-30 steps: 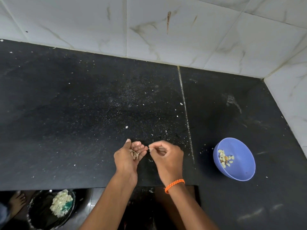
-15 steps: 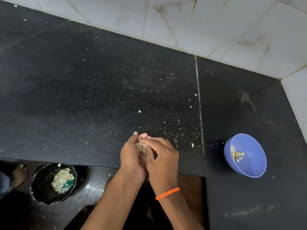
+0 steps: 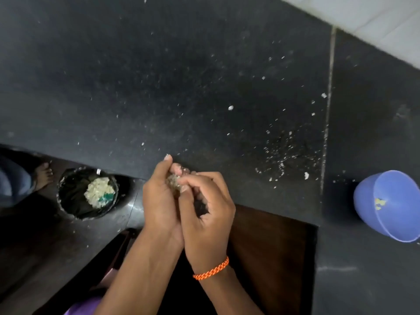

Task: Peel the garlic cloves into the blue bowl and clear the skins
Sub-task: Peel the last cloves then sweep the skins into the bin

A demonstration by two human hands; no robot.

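Gathering skins, by the look of it: both hands sit together over the near edge of the counter (image 3: 159, 87), and the peeling seems done or nearly so.

Far left, on the floor below the counter: a bare foot (image 3: 43, 175), then a bin (image 3: 87, 193) lined in black with a pale heap of skins already inside. Judged to be where the skins go.

Left hand (image 3: 159, 201): fingers curled up round a small wad of skins (image 3: 173, 181), thumb raised at the counter edge. Wad is cupped against the palm.

Right hand (image 3: 204, 214): fingers bent, tips pressing into the same wad from the right, so the skins are pinched between both hands. Orange band (image 3: 211, 270) on that wrist. Whether a clove is hidden in the wad, cannot tell.

Right of the hands: loose flecks (image 3: 279, 164) scattered on the counter up to the seam (image 3: 325, 133), with one bigger flake (image 3: 306, 175) close to it.

Far right: blue bowl (image 3: 386, 208), well apart from the hands, cut by the frame edge; a few cloves (image 3: 379, 203) show inside.

Notes for the step:
- Keep the left hand closed under the wad; dry skins are light and will likely drift if the hold loosens.
- Carry low and left, release directly over the bin.
- Sweep the flecks toward the counter edge into a cupped palm, away from the bowl, so none land among the cloves.
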